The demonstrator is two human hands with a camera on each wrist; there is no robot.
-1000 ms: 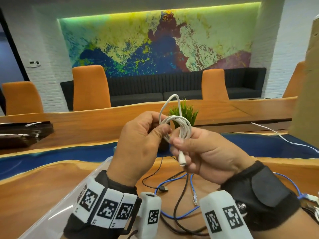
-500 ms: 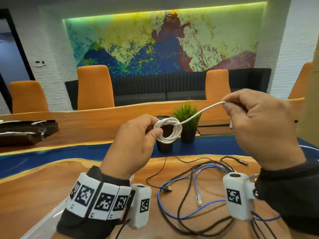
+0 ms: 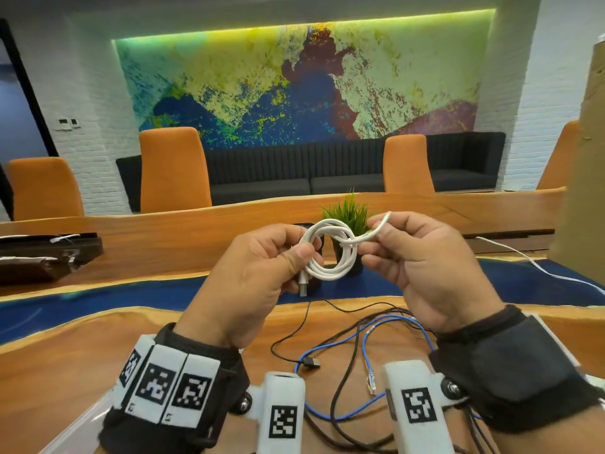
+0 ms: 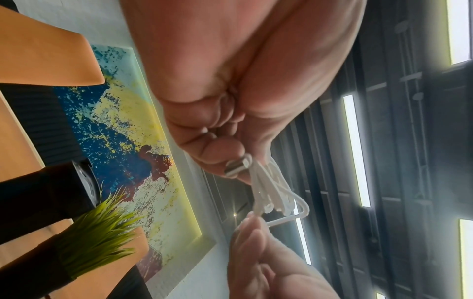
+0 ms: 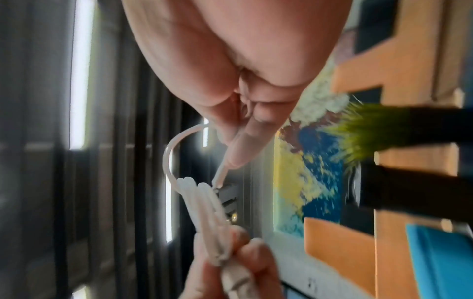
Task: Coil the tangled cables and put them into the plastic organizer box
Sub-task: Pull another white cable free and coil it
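Wooden table (image 3: 65, 348), left hand (image 3: 252, 283) grip pinching white cable (image 3: 330, 257) coil, right hand (image 3: 422, 267) pinching its tail

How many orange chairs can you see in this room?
4 show in the head view: one at far left, one left of centre, one right of centre before the black sofa, and one at far right, partly hidden. Others may be hidden.
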